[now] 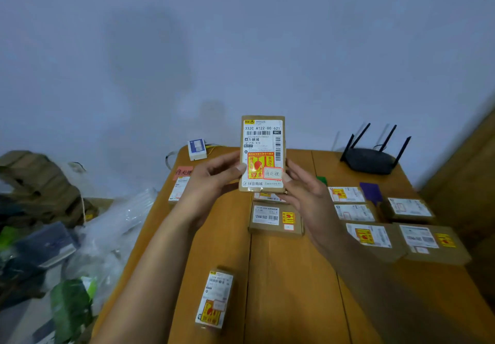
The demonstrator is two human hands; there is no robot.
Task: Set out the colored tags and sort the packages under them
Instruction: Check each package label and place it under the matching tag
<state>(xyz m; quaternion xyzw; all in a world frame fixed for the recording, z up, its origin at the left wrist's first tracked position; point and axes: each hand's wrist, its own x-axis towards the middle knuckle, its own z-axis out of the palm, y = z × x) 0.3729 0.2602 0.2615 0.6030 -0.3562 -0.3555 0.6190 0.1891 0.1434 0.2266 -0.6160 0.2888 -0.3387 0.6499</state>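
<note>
I hold a small brown package [263, 153] upright above the wooden table [292, 276], label facing me. My left hand [214, 176] grips its left edge and my right hand [308, 196] holds its lower right side. A pink tag [183, 172] lies at the far left with one package [179, 189] below it. A green tag [322, 179] peeks out behind my right hand. A purple tag [371, 192] lies at the right among several packages [348, 195]. More boxes lie in the middle [276, 219] and near the front [215, 298].
A black router [371, 157] with antennas stands at the back right of the table. A small white device [197, 149] sits at the back left corner. Bags, clear plastic wrap [112, 236] and clutter fill the floor to the left. A wall rises behind.
</note>
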